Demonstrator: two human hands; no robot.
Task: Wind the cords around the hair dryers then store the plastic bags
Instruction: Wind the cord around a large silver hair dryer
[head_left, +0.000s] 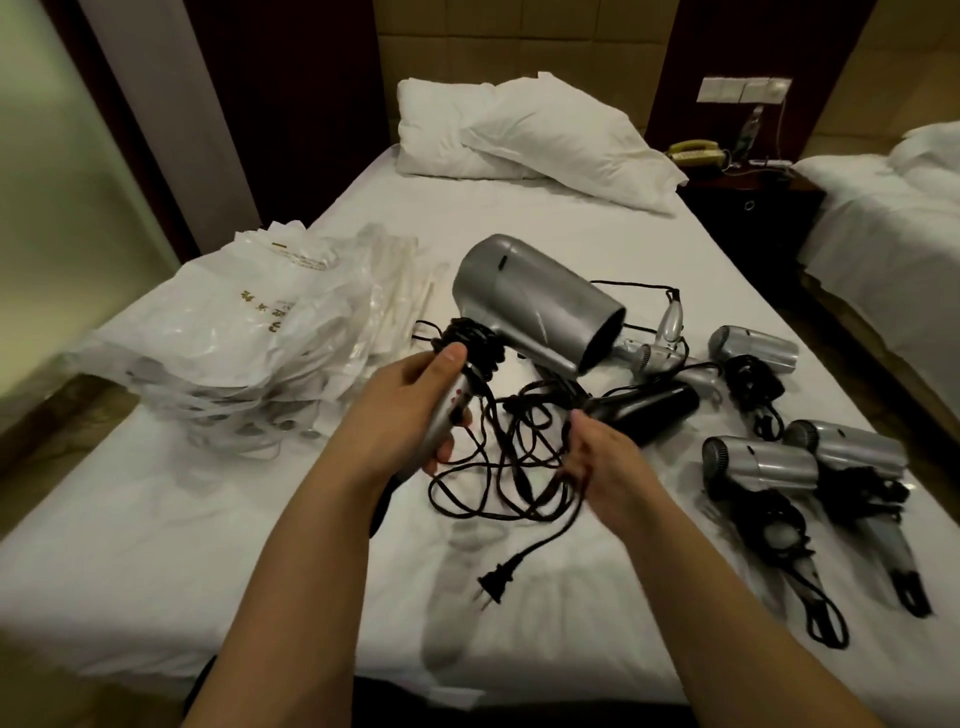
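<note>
My left hand (415, 410) grips the handle of a large silver hair dryer (535, 299), held above the bed with its nozzle facing right. A few turns of its black cord (498, 457) sit wound near the top of the handle; the rest hangs in loose loops, and the plug (496, 577) dangles over the sheet. My right hand (605, 460) pinches that cord. A black hair dryer (649, 408) lies just behind my right hand. Several silver dryers with wound cords (763, 467) lie to the right. A pile of white plastic bags (249, 332) rests on the left.
The white bed (156, 545) bears everything. Two pillows (530, 135) lie at its head. A dark nightstand (748, 208) with a yellow telephone (693, 151) stands at the right, and a second bed (883, 208) lies beyond it.
</note>
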